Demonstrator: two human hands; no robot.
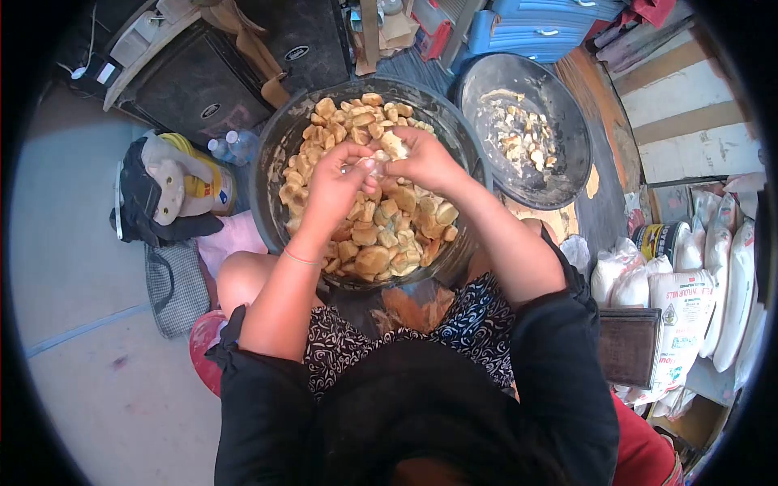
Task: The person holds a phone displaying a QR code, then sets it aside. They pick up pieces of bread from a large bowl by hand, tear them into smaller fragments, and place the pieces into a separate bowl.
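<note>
A large black basin [267, 174] between my knees is heaped with golden-brown pieces of bread [371, 261]. Above the heap, my left hand [340, 174] and my right hand [425, 162] meet with their fingers bent inward. A torn bread piece [395, 146] with a pale inside sits in the fingers of my right hand. My left fingertips pinch at a small pale bit beside it, partly hidden by the fingers. To the right of this basin stands a second dark basin [482, 81] with scattered pale crumbs and chunks [527, 142].
Black speakers [296, 53] and a blue plastic drawer unit [527, 32] stand at the back. Plastic bottles [235, 146], a yellow container [215, 186] and a grey checked bag [174, 283] are on the left. Flour sacks [679, 324] and a dark can [656, 240] line the right side.
</note>
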